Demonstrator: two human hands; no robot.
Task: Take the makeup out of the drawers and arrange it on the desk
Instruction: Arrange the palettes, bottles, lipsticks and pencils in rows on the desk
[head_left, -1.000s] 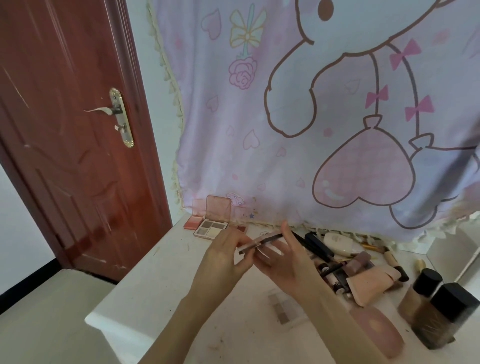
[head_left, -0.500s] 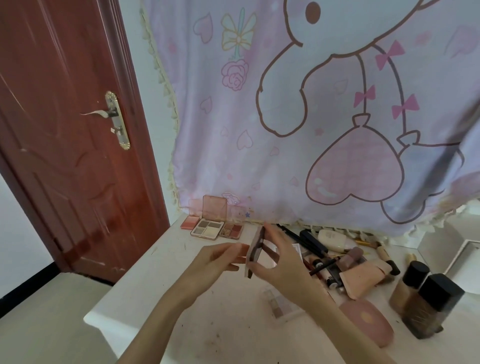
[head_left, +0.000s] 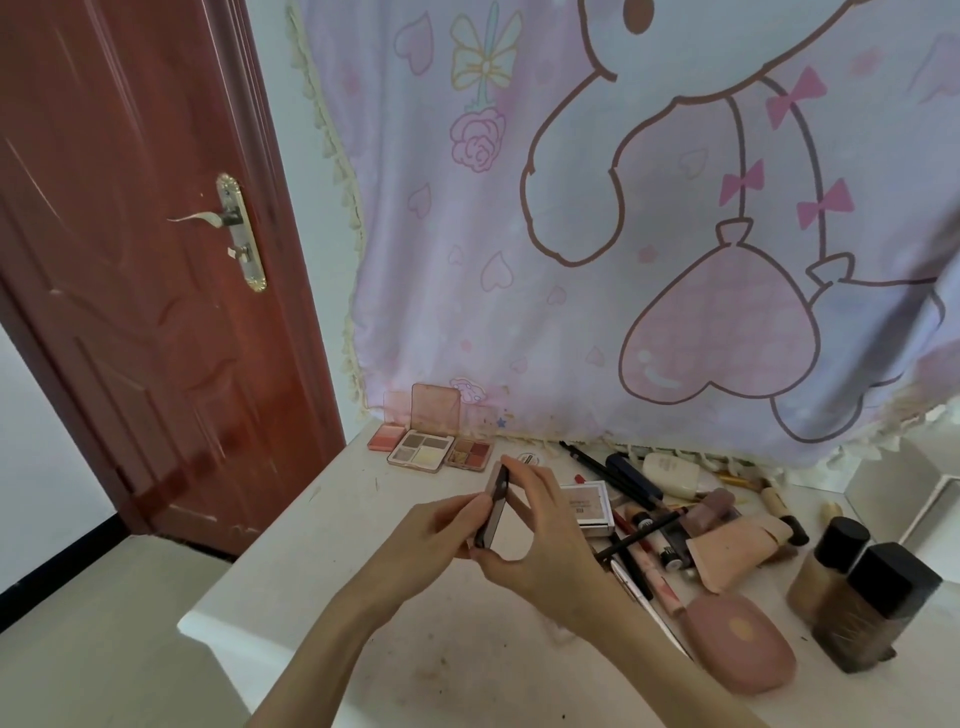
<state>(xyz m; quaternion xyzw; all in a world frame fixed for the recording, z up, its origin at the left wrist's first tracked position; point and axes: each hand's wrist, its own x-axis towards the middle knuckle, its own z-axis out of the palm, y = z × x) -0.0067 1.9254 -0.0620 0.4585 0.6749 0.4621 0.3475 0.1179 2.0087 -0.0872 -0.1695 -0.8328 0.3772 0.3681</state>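
A flat palette is held on edge above the table, probably being opened to stand like the three open palettes at twelve o'clock. Left hand and right hand both pinch it, fingers curled round its edges.

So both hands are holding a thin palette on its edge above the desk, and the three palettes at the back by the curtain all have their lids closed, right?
Not quite. Both the left hand and the right hand do hold the thin palette on edge above the desk, but the head view shows the three palettes at the back with their lids open, propped upright.
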